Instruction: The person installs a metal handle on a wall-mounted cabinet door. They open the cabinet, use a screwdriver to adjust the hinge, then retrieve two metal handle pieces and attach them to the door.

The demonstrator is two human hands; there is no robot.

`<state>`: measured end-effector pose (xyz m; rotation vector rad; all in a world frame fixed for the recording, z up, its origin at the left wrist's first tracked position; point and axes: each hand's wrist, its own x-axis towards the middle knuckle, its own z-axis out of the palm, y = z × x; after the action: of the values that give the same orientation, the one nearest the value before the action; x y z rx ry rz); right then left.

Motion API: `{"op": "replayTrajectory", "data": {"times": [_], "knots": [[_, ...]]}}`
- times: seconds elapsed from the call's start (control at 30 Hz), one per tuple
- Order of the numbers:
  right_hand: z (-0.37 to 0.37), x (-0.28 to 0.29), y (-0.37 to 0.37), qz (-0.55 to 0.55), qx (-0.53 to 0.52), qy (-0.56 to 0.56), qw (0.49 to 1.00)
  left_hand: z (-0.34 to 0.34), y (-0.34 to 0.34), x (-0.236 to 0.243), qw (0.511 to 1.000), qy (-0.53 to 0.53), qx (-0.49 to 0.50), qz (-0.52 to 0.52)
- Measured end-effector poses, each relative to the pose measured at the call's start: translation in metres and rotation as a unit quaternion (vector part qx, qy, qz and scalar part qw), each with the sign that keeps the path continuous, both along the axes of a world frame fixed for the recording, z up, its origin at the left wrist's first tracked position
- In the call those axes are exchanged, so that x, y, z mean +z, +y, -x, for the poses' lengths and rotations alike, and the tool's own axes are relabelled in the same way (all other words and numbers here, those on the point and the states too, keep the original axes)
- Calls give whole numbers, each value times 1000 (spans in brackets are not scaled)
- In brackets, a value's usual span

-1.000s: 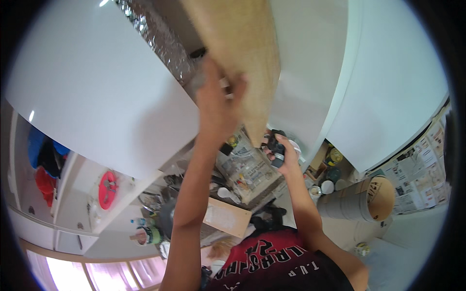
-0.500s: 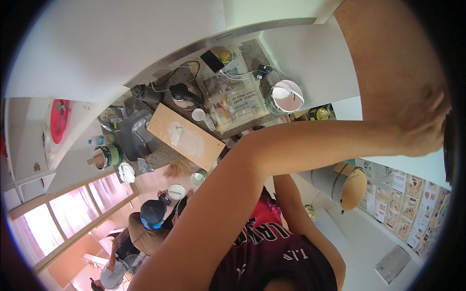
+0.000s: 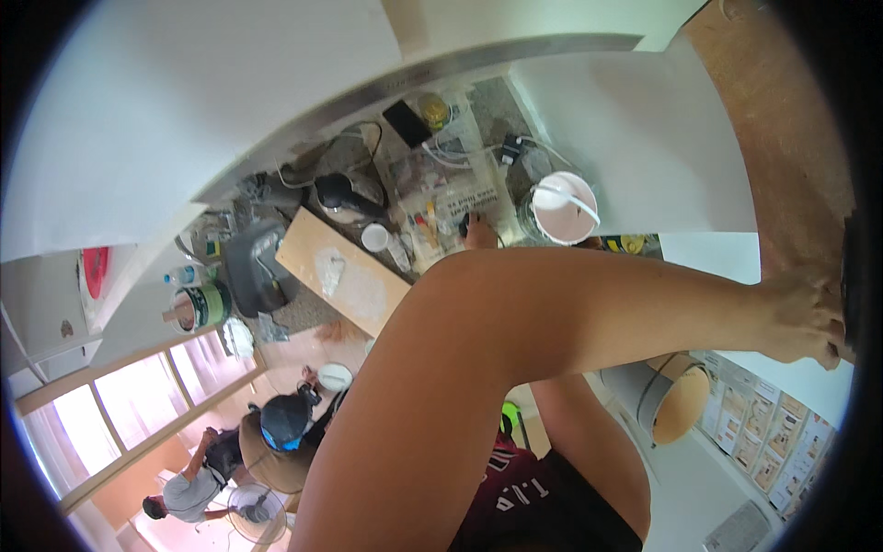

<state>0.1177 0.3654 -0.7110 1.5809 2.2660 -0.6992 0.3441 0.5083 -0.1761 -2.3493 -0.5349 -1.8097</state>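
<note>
My left arm (image 3: 589,313) stretches across the view to the right. At its end my left hand (image 3: 800,317) has its fingers curled against a dark object (image 3: 851,285) at the rim, too cut off to name. Beyond the left forearm, my right hand (image 3: 477,233) shows only in part over the newspaper (image 3: 451,179) on the counter. Its fingers are closed at a small dark thing (image 3: 464,224), whose kind I cannot make out. Nearby lie a yellow-handled tool (image 3: 430,219), a white cup (image 3: 374,237) and a white bucket (image 3: 563,210).
A wooden board (image 3: 368,285) with white powder crosses the counter beside a grey sink (image 3: 253,267). A kettle (image 3: 349,198), a phone (image 3: 405,124) and cables lie behind. A person in a cap (image 3: 285,423) and one in grey (image 3: 191,492) are lower left. A cardboard-lined drum (image 3: 658,396) stands right.
My left hand has moved lower at the right rim. My right hand, earlier mostly hidden behind the left arm, now shows over the newspaper. The view has shifted slightly.
</note>
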Motion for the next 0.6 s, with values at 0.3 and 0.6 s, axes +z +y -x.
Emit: {"op": "replayTrajectory", "data": {"times": [0.3,0.6], "knots": [[-23,82,-42,2,-188,187,964,118,-26,40,960,121,232,-97],[-84,383,-3,-95,-342,774,525,265,-153,-60,823,17,62,565]]}}
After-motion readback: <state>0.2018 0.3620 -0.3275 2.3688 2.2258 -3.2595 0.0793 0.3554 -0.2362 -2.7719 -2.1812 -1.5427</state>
